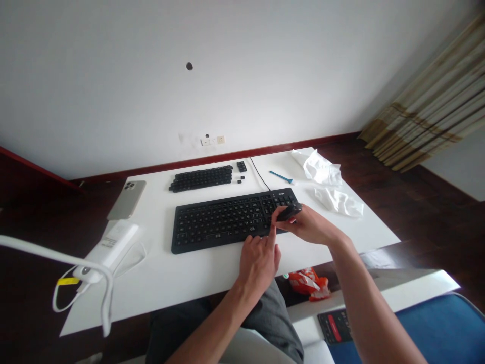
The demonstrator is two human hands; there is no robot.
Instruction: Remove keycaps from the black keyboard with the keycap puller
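Observation:
A black keyboard (pixel 223 220) lies across the middle of a white table (pixel 182 283). My left hand (pixel 258 260) rests at the keyboard's near right edge, its index finger pressing on the lower keys. My right hand (pixel 306 224) is over the keyboard's right end and pinches a small black object (pixel 288 211), likely a keycap or tool; I cannot tell which. Behind the keyboard sits a row of removed black keycaps (pixel 201 178), with a few loose ones (pixel 241 167) beside it.
A phone (pixel 127 199) lies face down at the left. A white power brick with cables (pixel 109 247) sits nearer. A blue tool (pixel 281 176) and crumpled white wipes (pixel 326 182) lie at the right. An orange wrapper (pixel 308 283) is below the table edge.

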